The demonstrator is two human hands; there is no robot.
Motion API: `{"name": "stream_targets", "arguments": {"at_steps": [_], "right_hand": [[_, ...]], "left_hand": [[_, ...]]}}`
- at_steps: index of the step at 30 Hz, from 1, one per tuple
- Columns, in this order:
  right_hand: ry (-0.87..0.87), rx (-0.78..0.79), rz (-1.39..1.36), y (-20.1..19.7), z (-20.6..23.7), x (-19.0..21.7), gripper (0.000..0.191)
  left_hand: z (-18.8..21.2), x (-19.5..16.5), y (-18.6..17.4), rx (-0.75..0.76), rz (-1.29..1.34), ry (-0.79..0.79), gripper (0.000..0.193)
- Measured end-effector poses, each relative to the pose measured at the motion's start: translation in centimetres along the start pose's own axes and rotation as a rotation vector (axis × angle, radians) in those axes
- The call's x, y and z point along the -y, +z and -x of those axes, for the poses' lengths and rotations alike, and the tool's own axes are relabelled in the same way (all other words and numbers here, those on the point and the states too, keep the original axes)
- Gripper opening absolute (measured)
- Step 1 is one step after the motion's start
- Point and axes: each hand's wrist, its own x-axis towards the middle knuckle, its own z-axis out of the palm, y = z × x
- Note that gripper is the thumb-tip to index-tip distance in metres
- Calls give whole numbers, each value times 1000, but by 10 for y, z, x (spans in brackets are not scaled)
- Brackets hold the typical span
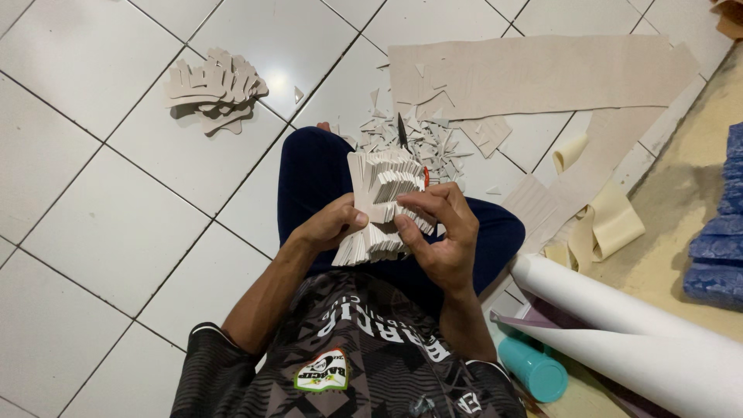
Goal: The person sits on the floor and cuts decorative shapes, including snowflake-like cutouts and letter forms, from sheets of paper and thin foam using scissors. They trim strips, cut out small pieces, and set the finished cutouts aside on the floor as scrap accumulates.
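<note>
Hands, left [331, 224] & right [441, 232], both clamp fanned stack of cut pieces [381, 203]; finished pile [215, 89] far left, uncut sheet [542, 73] remains.

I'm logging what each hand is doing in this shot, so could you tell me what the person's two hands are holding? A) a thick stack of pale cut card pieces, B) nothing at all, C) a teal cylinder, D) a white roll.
A: the left hand and right hand both grip the stack of pale cut pieces over the lap, while the teal cylinder and white roll lie untouched on the floor.
</note>
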Motion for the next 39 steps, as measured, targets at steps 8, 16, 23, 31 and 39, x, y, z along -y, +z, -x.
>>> {"name": "stream_targets", "arguments": {"at_steps": [8,16,23,31,39], "right_hand": [[-3,26,13,-1,3,-4,21],[112,-49,13,13,7,-37,24],[320,227,-9,72,20,-83,35],[310,411,-254,161,4,-108,41],[357,464,-200,256,-13,-119,43]], "left_hand": [[-1,7,-7,-24,-11,-10,77],[7,-10,6,-205,-534,35,58],[44,-24,9,-454,-1037,26,54],[102,-16,-72,-677,-868,30,56],[208,-86,-242,-1235,-513,-11,47]]}}
